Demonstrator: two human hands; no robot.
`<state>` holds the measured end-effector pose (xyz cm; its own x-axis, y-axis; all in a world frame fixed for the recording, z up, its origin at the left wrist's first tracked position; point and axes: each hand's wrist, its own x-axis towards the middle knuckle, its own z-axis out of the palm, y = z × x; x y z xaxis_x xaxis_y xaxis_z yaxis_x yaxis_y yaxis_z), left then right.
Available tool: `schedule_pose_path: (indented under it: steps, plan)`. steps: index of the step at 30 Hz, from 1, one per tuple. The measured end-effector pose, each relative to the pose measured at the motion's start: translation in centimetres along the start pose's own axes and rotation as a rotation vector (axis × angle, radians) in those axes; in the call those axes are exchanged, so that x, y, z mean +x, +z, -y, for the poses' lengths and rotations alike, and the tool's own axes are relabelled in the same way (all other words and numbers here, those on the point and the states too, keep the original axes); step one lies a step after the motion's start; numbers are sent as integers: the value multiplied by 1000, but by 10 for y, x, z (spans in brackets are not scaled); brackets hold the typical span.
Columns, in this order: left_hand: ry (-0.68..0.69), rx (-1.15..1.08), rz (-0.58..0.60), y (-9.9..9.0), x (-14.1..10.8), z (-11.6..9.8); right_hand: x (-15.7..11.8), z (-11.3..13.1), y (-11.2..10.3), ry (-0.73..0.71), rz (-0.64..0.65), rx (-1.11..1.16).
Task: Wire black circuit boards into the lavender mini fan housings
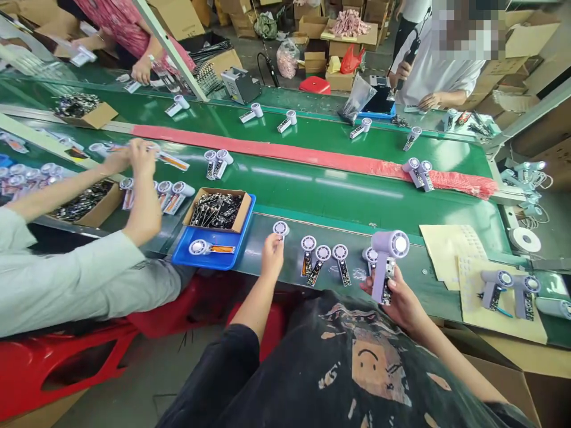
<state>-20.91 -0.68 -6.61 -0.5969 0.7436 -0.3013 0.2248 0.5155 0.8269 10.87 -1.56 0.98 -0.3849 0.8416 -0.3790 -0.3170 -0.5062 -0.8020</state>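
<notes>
While above the belt [321, 229], lilac fan [389, 252] clamped in fingers of right hand [396, 300]. Small fan head [281, 229] pinched between fingertips of left hand [272, 257].

Your green conveyor belt [312, 199] runs just ahead of you. On the dark green ledge [357, 264] before it lie pale lilac handheld fans [341, 261] with bare circuit boards, a blue plastic tray [223, 263], and cream perforated sheets [450, 249].

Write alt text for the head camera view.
A person at a green conveyor belt holds a lilac handheld fan with an exposed circuit board in the right hand and a round fan part in the left hand. A blue tray holds a box of circuit boards, and a co-worker's hands work nearby.
</notes>
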Motion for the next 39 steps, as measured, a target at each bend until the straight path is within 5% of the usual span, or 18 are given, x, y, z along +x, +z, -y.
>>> schedule_pose_path:
  steps: [6, 13, 19, 25, 30, 39]
  plan:
    - [-209, 206, 38, 8, 31, 31, -3, 8, 6, -73, 114, 26]
    - [-173, 36, 32, -5, 12, 27, -17, 18, 6, -120, 198, 204]
    - [-12, -312, 69, 22, -54, -9, -34, 35, -19, -120, 178, 216]
    - [66, -621, 264, 79, -141, -59, -56, 43, -46, -55, 184, 75]
    - [180, -865, 479, 116, -208, -95, -92, 52, -75, -156, 120, 25]
    - [110, -837, 792, 164, -307, -110, -147, 76, -120, -321, 37, -85]
